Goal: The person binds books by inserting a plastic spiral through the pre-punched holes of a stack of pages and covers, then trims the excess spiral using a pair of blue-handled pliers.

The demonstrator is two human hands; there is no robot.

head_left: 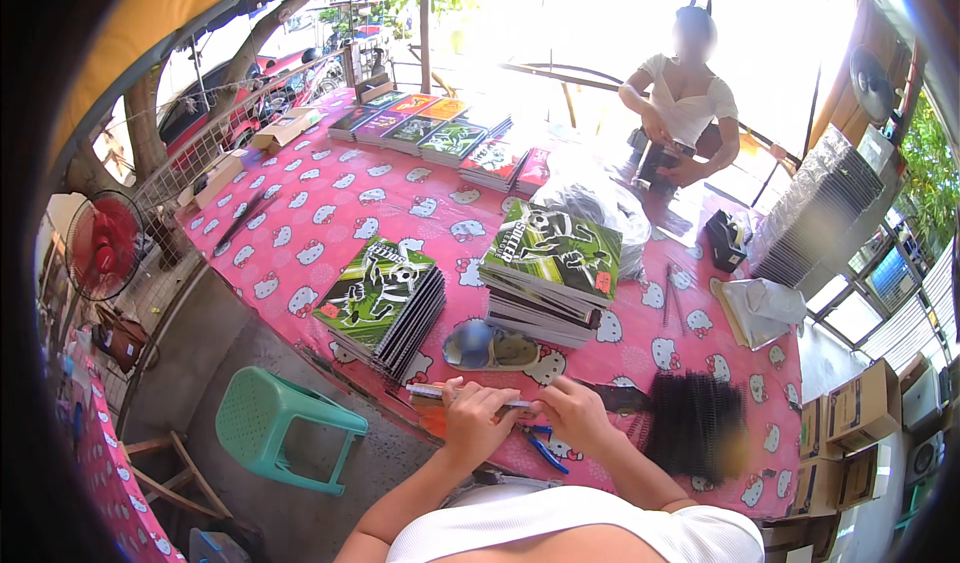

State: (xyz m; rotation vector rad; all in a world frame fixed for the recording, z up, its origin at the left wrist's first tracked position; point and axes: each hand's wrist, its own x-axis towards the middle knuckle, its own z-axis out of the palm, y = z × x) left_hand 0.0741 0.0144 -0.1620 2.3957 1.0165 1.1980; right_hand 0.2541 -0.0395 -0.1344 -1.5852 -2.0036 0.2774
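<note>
At the table's near edge, my left hand is closed around a thin notebook, seen edge-on, with some orange showing below it. My right hand pinches the notebook's right end; its fingertips partly hide what is there. Just below lie blue-handled pliers. A heap of black binding coils sits right of my right hand. Beyond my hands is a small oval tray with a blue roundish thing in it. Two stacks of green-covered notebooks stand behind it, the left stack and the taller right stack.
A pink patterned cloth covers the table. More notebooks lie at the far side, near a clear plastic bag. Across the table a person handles a dark object. A green stool stands left; cardboard boxes are right.
</note>
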